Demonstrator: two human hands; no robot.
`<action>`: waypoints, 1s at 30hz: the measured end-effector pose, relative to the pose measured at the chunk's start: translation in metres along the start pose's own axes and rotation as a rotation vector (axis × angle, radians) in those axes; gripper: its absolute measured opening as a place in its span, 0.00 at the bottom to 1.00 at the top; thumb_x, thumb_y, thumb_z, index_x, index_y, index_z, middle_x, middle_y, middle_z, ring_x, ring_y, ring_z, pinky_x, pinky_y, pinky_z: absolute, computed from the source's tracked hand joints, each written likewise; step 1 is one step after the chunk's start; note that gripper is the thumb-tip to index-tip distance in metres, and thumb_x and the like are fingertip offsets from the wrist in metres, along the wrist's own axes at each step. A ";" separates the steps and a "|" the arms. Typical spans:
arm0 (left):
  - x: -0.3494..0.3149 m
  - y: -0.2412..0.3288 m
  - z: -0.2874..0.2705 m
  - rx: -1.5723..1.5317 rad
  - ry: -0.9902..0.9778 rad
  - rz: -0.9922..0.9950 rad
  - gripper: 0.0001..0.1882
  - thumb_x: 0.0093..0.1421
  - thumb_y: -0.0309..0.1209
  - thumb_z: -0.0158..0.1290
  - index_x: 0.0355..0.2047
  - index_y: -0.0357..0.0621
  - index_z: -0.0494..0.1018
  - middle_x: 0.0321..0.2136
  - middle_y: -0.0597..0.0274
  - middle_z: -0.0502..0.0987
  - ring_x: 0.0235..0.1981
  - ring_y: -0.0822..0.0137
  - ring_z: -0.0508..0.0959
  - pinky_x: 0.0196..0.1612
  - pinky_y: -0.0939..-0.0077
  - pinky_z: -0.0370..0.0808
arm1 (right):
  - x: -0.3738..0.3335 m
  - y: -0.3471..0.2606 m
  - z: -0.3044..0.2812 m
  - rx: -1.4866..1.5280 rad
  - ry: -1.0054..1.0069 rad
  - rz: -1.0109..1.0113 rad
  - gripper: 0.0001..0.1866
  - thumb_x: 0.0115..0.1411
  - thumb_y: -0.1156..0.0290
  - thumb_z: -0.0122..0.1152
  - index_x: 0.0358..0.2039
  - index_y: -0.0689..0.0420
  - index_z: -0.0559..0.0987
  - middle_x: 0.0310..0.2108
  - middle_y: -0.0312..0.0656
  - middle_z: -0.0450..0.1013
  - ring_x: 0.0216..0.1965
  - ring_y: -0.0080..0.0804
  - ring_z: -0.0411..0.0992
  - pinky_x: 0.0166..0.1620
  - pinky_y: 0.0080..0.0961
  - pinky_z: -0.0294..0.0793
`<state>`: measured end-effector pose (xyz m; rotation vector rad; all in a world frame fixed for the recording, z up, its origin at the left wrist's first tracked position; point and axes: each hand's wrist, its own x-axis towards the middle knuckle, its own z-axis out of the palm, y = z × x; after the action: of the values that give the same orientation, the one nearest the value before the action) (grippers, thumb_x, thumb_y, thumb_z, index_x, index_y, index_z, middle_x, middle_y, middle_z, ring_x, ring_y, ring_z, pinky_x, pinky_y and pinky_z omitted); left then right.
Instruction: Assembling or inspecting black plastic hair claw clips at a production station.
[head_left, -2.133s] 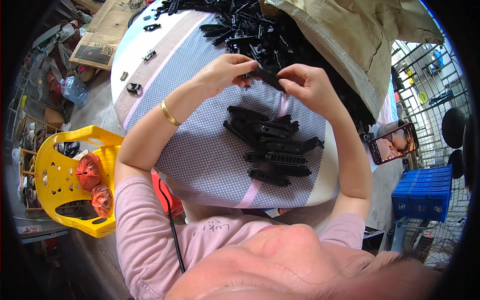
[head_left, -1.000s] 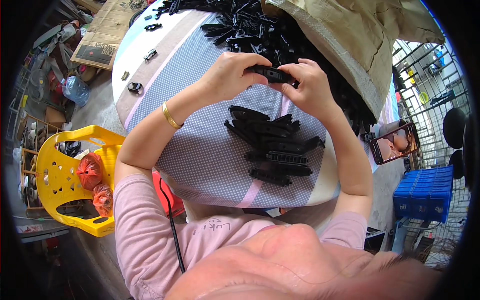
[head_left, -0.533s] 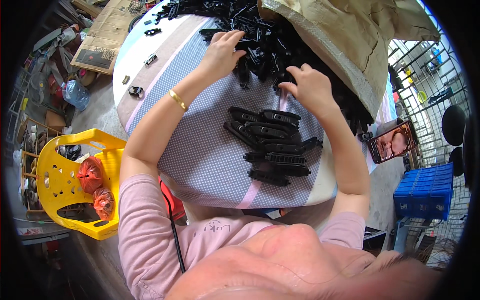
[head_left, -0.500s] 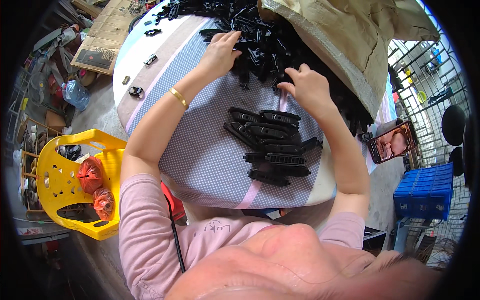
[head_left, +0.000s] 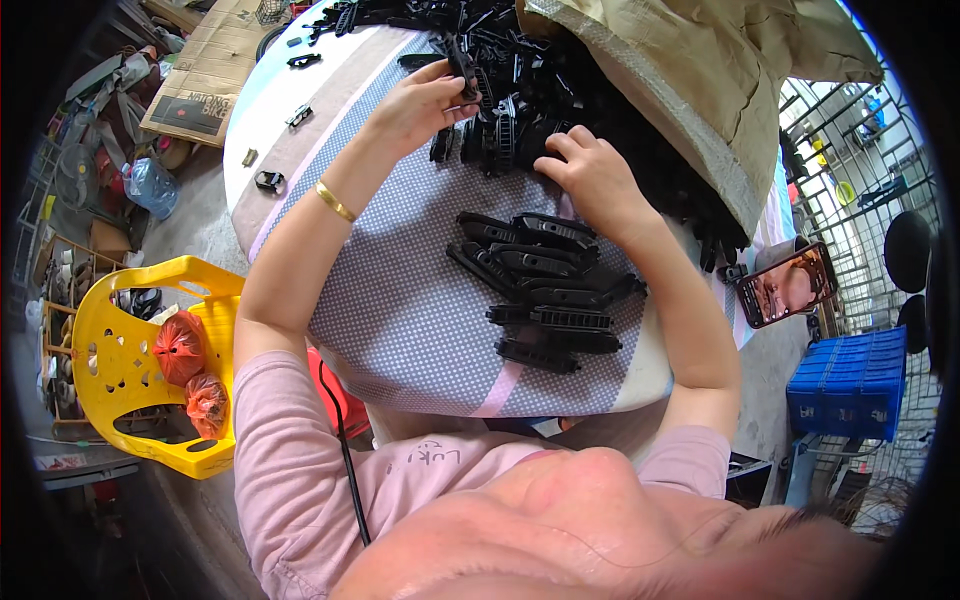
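Note:
My left hand [head_left: 420,108] is closed on a narrow black plastic part [head_left: 462,62], raised at the near edge of a big heap of similar black parts [head_left: 510,75]. Further right, my right hand [head_left: 592,180] has its fingers curled in at the heap's edge. Whatever they grip there is hidden against the black pieces. Between my forearms lies a rough stack of long black plastic parts [head_left: 550,262], laid side by side on the checked tablecloth [head_left: 400,300].
A large brown paper sack [head_left: 690,80] leans over the heap at the right. Small loose pieces [head_left: 270,181] dot the table's left side. A phone [head_left: 787,285] stands at the right edge, above a blue crate [head_left: 848,385]. Red bags [head_left: 180,348] sit on a yellow chair [head_left: 110,350].
My left hand has drawn back slightly to the left and now holds a black part upright. My right hand has shifted left, its fingers curling in. Some heap pieces have moved nearer.

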<state>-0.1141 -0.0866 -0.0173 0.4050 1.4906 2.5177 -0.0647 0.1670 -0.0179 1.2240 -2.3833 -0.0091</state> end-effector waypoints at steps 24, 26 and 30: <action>-0.019 -0.001 0.023 0.163 -0.135 -0.090 0.19 0.63 0.25 0.39 0.53 0.34 0.62 0.43 0.50 0.73 0.40 0.62 0.77 0.42 0.71 0.77 | 0.013 -0.011 -0.003 0.743 0.169 0.521 0.22 0.54 0.71 0.56 0.52 0.52 0.70 0.33 0.43 0.74 0.33 0.31 0.73 0.43 0.23 0.69; -0.022 -0.002 0.031 0.205 -0.110 -0.113 0.19 0.62 0.25 0.39 0.53 0.33 0.62 0.42 0.50 0.73 0.40 0.61 0.77 0.41 0.71 0.77 | 0.012 0.003 -0.001 1.070 0.288 0.544 0.22 0.58 0.72 0.51 0.54 0.61 0.66 0.32 0.39 0.74 0.33 0.20 0.70 0.38 0.19 0.70; -0.031 -0.005 0.044 0.240 -0.063 -0.170 0.19 0.62 0.25 0.40 0.53 0.31 0.62 0.41 0.48 0.73 0.39 0.60 0.78 0.41 0.70 0.77 | 0.011 0.001 -0.014 1.252 0.247 0.594 0.17 0.60 0.71 0.54 0.49 0.62 0.71 0.33 0.37 0.74 0.32 0.18 0.70 0.36 0.15 0.70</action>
<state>-0.0708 -0.0569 -0.0061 0.3715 1.7290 2.1856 -0.0655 0.1620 -0.0004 0.7289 -2.3525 1.8916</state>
